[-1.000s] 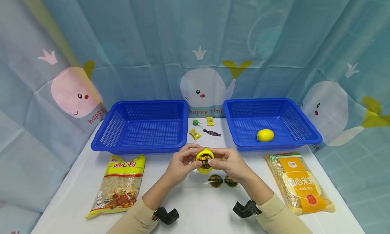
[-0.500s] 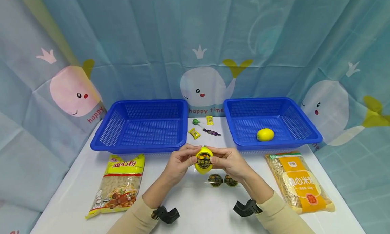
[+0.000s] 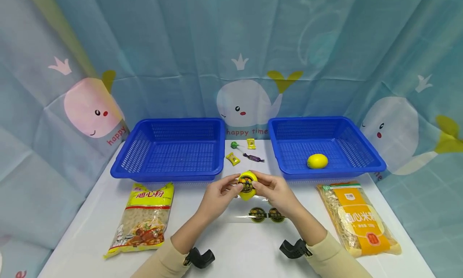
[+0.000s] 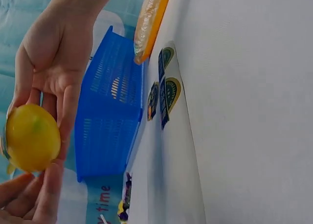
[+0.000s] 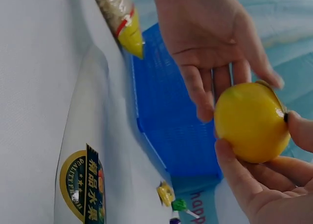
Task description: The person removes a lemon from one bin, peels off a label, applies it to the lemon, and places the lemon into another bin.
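Observation:
A yellow lemon (image 3: pixel 247 196) is held up over the table between both hands, with a round black label sticker (image 3: pixel 248 184) on the side toward the head camera. My right hand (image 3: pixel 281 195) grips the lemon from the right, thumb at the sticker's edge. From the other side my left hand (image 3: pixel 217 198) holds it with thumb and fingertips. The right wrist view shows the lemon (image 5: pixel 247 121) from below, its sticker (image 5: pixel 275 100) seen edge-on. Under the hands lies a clear sheet (image 3: pixel 231 215) with two round stickers (image 3: pixel 258 215) showing.
Two blue baskets stand at the back, the left basket (image 3: pixel 117 174) and the right basket (image 3: pixel 376 167); another lemon (image 3: pixel 317 161) lies in the right one. Wrapped candies (image 3: pixel 254 157) and a green lollipop (image 3: pixel 234 145) lie between. Pasta bags (image 3: pixel 144 221) (image 3: pixel 361 219) flank the hands.
Both hands have lifted the lemon slightly and turned it, so the sticker now sits at a tilt. The thumbs have shifted from over the sticker toward its edges.

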Demonstrator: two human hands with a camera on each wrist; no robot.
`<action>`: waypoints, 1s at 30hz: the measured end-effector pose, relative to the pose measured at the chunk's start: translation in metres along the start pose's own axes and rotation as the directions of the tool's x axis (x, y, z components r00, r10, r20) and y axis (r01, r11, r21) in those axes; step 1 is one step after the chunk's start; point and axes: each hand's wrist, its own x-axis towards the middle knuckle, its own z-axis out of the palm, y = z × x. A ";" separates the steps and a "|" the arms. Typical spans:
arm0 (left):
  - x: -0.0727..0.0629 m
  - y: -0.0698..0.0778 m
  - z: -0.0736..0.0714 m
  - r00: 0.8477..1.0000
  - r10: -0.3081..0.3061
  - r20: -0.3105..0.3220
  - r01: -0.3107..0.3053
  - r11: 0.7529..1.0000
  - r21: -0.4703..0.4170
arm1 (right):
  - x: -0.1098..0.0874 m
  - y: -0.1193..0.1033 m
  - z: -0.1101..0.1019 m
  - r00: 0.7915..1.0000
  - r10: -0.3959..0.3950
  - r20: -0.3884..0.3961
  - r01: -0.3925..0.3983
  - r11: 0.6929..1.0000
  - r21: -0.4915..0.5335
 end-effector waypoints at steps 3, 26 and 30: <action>-0.002 0.004 0.002 1.000 0.001 0.013 -0.001 1.000 0.005 | 0.000 -0.002 0.004 1.000 -0.011 -0.027 0.009 0.999 -0.051; 0.001 0.004 -0.006 0.996 -0.040 0.080 0.059 0.967 -0.247 | -0.004 -0.008 0.001 0.997 -0.082 0.000 0.082 0.993 0.090; 0.001 -0.001 -0.006 0.998 -0.044 0.051 0.056 0.966 -0.252 | -0.004 -0.008 0.000 0.998 -0.069 0.007 0.068 0.991 0.113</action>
